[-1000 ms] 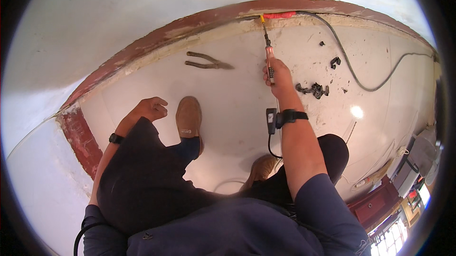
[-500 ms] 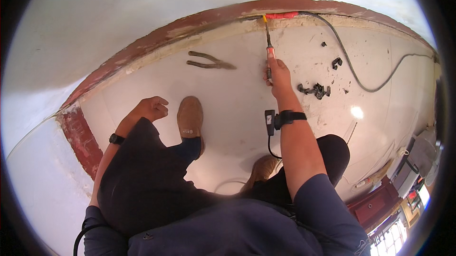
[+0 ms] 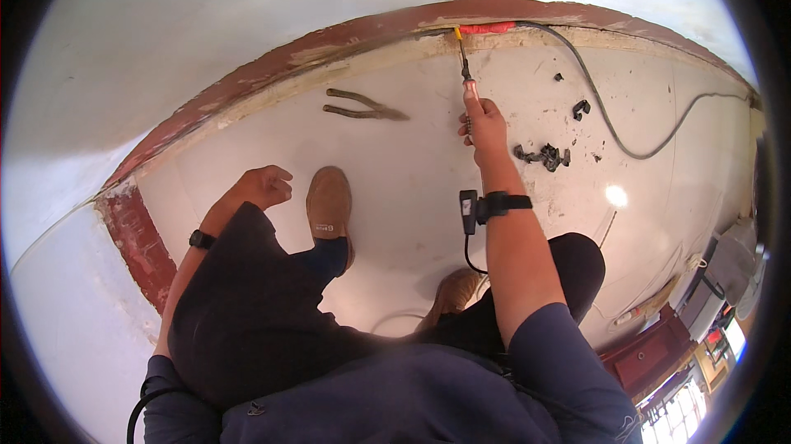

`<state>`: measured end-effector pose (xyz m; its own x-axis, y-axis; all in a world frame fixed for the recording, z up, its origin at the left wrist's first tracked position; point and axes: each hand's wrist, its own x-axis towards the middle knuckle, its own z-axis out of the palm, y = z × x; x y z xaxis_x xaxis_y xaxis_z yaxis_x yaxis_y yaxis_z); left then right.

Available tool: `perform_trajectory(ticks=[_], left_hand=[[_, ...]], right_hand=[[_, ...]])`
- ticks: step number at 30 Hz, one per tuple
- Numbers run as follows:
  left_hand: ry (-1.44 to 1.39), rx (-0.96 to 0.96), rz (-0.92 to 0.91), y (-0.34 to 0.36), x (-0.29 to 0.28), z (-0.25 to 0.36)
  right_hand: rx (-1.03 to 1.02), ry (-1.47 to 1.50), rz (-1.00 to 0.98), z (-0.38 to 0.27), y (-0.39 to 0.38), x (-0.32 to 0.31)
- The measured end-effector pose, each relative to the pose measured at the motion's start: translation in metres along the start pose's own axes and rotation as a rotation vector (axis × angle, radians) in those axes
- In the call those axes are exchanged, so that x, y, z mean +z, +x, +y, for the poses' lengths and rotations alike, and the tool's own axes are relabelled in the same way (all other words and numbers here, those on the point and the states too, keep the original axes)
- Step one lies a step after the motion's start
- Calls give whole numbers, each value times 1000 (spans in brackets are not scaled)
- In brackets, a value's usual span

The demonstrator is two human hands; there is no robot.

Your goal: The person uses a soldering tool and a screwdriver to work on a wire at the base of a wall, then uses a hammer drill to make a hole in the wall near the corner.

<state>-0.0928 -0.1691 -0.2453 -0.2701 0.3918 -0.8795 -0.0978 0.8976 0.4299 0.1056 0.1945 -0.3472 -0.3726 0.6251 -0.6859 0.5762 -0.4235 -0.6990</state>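
Observation:
My right hand (image 3: pixel 486 127) is closed round the pinkish handle of a screwdriver (image 3: pixel 470 86), whose shaft reaches to a small yellow piece (image 3: pixel 458 34) beside a red-wrapped section of cable (image 3: pixel 486 28) at the foot of the wall. Left of that hand, metal pliers (image 3: pixel 367 111) lie with their handles apart on the pale floor (image 3: pixel 412 180). My left hand (image 3: pixel 269 186) hangs beside my knee near my brown shoe, empty, its fingers loosely bent and slightly apart.
A grey cable (image 3: pixel 589 73) runs from the red wrapping along the floor to the right. Black scraps (image 3: pixel 550 157) lie right of my right hand. The reddish baseboard (image 3: pixel 329 40) borders the wall. Dark red furniture (image 3: pixel 647 345) and assorted items stand at lower right.
My right hand and the screwdriver show only very slight movement and turning at the same spot. My left hand, the pliers and the cable stay where they were.

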Motion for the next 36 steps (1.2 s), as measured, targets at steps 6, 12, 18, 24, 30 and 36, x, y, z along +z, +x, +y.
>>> perform_trajectory(ticks=[6,12,18,24,30,36], left_hand=[[-5,19,2,-1,2,10],[68,-12,12,-5,3,6],[4,15,14,0,4,10],[53,-36,33,-7,7,8],[-22,10,3,-3,3,5],[36,-5,26,-8,4,14]], right_hand=[[37,-118,-5,-13,-6,-4],[435,707,-575,-6,13,-27],[-424,-707,391,8,4,0],[444,843,-680,-3,9,-23],[1,-5,49,3,2,6],[96,84,-58,-16,-10,4]])
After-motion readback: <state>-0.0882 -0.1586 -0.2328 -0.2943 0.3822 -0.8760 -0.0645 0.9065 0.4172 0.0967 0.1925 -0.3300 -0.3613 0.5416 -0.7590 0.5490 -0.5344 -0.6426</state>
